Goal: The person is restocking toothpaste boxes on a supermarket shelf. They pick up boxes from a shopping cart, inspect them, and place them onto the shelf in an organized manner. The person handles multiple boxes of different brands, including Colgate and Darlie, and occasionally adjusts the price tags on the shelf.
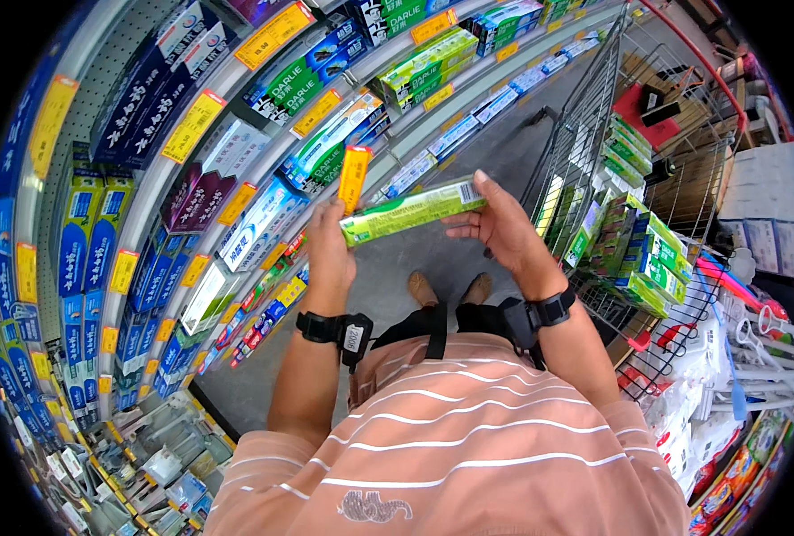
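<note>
A long green toothpaste box lies almost level between my two hands, its right end slightly higher. My left hand is closed round its left end. At the other end my right hand grips the box, thumb on the upper corner and fingers underneath. An orange price tag stands just above my left fingers; whether they touch it I cannot tell. Ahead and to the left, green toothpaste boxes are stacked on the shelf.
Curving shelves of boxed toothpaste, with a white shelf edge, rise at my left and ahead. A wire shopping cart at the right holds green toothpaste boxes. Plastic hangers hang beyond it. Grey floor lies below my hands.
</note>
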`<state>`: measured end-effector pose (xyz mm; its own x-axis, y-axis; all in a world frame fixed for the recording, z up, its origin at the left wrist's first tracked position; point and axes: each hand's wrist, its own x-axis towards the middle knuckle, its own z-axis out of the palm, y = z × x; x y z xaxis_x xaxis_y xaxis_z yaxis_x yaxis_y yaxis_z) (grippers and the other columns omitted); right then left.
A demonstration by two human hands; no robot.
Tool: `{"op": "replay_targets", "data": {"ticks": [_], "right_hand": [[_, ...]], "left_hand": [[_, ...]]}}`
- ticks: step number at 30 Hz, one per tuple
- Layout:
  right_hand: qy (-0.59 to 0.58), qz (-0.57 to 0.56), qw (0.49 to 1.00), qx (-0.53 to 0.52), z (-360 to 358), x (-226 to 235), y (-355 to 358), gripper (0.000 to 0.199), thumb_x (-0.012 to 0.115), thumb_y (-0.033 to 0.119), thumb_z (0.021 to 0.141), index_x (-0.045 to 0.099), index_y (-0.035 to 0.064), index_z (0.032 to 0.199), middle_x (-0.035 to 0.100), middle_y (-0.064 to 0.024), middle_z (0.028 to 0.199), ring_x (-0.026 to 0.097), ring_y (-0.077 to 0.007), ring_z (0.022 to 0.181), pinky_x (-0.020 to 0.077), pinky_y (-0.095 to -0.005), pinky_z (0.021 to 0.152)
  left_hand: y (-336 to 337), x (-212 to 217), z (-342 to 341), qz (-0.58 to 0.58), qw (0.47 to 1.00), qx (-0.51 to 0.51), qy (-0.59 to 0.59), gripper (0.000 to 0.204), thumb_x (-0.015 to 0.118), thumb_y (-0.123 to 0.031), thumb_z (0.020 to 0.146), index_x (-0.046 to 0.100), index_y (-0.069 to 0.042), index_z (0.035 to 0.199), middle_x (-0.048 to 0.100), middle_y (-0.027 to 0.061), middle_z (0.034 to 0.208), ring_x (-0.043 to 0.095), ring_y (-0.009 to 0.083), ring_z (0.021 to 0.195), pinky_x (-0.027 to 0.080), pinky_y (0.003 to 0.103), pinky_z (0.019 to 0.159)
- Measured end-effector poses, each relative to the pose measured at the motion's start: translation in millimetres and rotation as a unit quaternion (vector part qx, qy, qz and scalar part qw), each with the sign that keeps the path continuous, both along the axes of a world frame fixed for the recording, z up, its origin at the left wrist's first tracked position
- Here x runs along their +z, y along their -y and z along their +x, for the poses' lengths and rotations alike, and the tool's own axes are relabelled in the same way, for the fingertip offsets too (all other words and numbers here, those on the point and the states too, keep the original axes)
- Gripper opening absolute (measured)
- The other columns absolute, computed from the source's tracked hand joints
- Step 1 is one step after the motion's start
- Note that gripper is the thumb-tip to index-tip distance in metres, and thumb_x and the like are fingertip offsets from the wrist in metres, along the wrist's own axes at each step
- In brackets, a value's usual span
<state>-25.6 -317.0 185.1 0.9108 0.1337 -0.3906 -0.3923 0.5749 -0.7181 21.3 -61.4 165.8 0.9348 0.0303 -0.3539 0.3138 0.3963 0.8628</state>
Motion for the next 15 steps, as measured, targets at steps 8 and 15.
{"op": "replay_targets", "data": {"ticks": [8, 15], "right_hand": [[-0.162, 0.033, 0.978, -0.126, -15, -102, -22, 0.033, 0.06, 0.036, 0.095, 0.05, 0.0106, 0.113, 0.058, -0.0025, 0.102, 0.059, -0.016, 0.087, 0.0525, -0.0375, 0.084], [-0.17, 0.161, 0.949, -0.209, -3, -179, -20, 0.026, 0.06, 0.03, 0.096, 0.049, 0.0144, 0.113, 0.058, -0.0003, 0.102, 0.061, -0.0159, 0.095, 0.0522, -0.04, 0.087]], "left_hand": [[14, -83, -33, 0.087, 0.992, -0.01, -0.095, 0.021, 0.054, -0.021, 0.098, 0.057, -0.001, 0.105, 0.058, 0.0059, 0.098, 0.056, 0.0135, 0.09, 0.046, 0.028, 0.082], [42, -125, -26, 0.237, 0.966, -0.073, -0.073, 0.025, 0.05, -0.022, 0.1, 0.054, 0.001, 0.11, 0.056, 0.0057, 0.1, 0.053, 0.012, 0.091, 0.044, 0.027, 0.083]]}}
